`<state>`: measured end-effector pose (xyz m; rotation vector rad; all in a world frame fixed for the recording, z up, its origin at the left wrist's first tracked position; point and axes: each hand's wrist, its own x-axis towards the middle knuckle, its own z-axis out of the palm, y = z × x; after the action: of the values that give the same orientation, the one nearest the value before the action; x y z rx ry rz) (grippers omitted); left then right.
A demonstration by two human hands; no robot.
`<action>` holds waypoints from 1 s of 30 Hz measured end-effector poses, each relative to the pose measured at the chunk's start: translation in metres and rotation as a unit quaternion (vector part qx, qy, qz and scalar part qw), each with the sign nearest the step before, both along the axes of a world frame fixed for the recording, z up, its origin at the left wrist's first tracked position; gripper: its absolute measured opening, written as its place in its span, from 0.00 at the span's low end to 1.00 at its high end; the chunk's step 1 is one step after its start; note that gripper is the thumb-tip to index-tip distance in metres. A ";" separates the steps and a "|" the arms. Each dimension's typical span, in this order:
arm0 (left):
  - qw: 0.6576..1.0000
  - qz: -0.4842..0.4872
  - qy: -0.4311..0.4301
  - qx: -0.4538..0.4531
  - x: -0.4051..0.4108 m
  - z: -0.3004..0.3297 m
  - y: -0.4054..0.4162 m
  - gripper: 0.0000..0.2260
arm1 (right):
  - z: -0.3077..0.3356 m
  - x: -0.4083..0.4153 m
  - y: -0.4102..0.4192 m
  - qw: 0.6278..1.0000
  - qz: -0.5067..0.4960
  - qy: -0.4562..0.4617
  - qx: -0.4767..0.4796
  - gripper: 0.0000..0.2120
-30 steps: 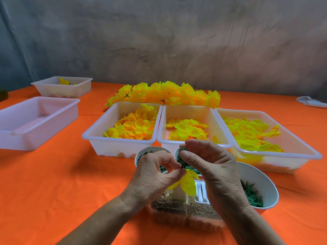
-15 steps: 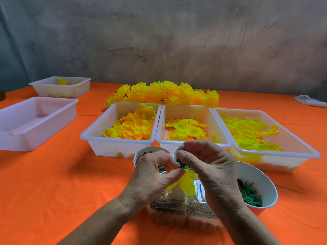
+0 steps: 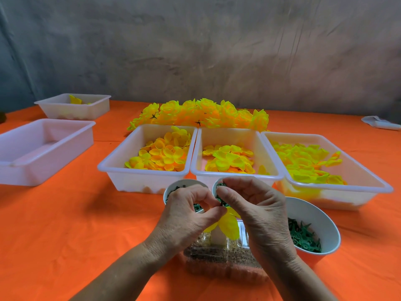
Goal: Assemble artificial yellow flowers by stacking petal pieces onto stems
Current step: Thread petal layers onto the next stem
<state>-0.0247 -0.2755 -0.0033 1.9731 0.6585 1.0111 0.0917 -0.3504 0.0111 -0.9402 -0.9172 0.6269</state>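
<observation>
My left hand (image 3: 189, 216) and my right hand (image 3: 256, 211) meet at the fingertips over a clear plastic box (image 3: 219, 260) near the table's front. Between them hangs a yellow petal piece (image 3: 229, 227), pinched at its top by both hands. A thin dark stem tip shows at the pinch; whether it passes through the petal is hidden. Three white trays hold loose petals: left tray (image 3: 121, 168), middle tray (image 3: 236, 175), right tray (image 3: 338, 187). Finished yellow flowers (image 3: 199, 115) lie in a row behind them.
Two small white cups (image 3: 173, 187) with green pieces sit just behind my hands, and a larger white bowl (image 3: 314, 216) of green calyx pieces at the right. An empty white tray (image 3: 13, 164) and a smaller tray (image 3: 65, 112) stand at the left on the orange cloth (image 3: 76, 235).
Both hands stay together at the same spot; the fingertips have shifted only slightly on the petal piece. The camera has barely moved.
</observation>
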 end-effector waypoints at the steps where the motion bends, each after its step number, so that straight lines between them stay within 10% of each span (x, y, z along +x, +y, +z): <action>1: 1.000 0.001 -0.001 0.001 0.000 0.000 0.000 0.05 | -0.001 0.000 0.000 1.000 0.008 0.006 0.001 0.10; 30: 0.994 -0.001 -0.056 -0.089 -0.009 -0.008 -0.010 0.06 | -0.012 0.011 -0.011 0.991 0.033 -0.096 -0.084 0.10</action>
<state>-0.0335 -0.2859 -0.0113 1.7492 0.6598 1.0179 0.1029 -0.3615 -0.0004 -1.1398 -1.0821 0.6861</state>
